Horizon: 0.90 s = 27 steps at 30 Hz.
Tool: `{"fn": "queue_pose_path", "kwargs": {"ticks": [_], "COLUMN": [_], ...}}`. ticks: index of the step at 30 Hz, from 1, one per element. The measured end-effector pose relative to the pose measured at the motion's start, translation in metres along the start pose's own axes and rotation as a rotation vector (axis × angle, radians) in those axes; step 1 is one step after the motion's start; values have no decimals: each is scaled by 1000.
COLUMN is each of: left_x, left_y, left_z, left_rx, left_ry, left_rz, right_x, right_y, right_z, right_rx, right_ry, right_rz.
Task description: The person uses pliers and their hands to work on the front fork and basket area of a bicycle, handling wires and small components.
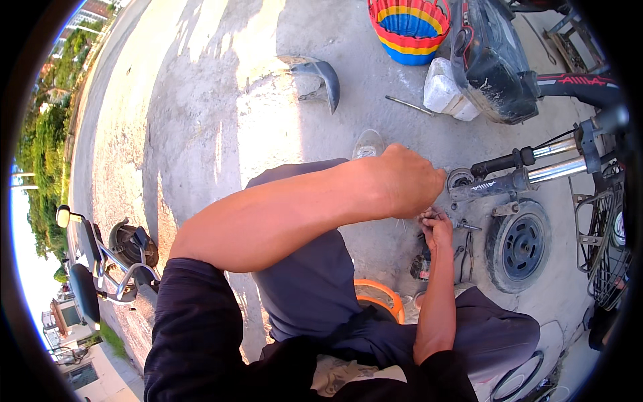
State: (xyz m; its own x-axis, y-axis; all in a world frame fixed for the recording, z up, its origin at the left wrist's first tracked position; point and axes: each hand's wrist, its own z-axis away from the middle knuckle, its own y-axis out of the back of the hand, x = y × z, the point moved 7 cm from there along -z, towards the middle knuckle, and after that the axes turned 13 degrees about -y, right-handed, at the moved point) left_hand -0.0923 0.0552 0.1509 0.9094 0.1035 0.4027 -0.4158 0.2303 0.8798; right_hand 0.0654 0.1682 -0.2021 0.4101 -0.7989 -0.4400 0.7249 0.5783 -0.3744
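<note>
My left hand (410,182) is curled closed in front of the lower end of a scooter's front fork (492,187). Its fingers face away, so anything inside them is hidden. Just below it, my right hand (437,228) pinches its fingertips together; what lies between them is too small to make out. A metal bolt or axle (467,226) shows beside the right fingers. A round metal part (460,178) sits at the fork's end. The removed wheel (521,244) with its tyre lies on its side to the right of my right hand.
Hand tools (467,258) lie on the concrete near my right forearm. Farther off are a striped basket (410,30), a white block (447,90), a metal rod (410,105) and a dark curved fender (323,77). An orange ring-shaped rim (385,289) shows between my legs.
</note>
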Motion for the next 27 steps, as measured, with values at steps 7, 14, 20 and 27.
{"fn": "queue_pose_path", "kwargs": {"ticks": [7, 14, 20, 27], "left_x": [9, -5, 15, 31], "left_y": [12, 24, 28, 37], "left_z": [-21, -35, -52, -65], "left_rx": [-96, -50, 52, 195], "left_ry": [1, 74, 36, -10], "left_rz": [-8, -47, -96, -100], "right_x": [-6, -55, -132, -210], "right_y": [4, -27, -56, -38], "right_z": [45, 137, 248, 276], "right_rx": [194, 129, 81, 35], "right_ry": [48, 408, 618, 725], "right_rz": [183, 363, 268, 66]}}
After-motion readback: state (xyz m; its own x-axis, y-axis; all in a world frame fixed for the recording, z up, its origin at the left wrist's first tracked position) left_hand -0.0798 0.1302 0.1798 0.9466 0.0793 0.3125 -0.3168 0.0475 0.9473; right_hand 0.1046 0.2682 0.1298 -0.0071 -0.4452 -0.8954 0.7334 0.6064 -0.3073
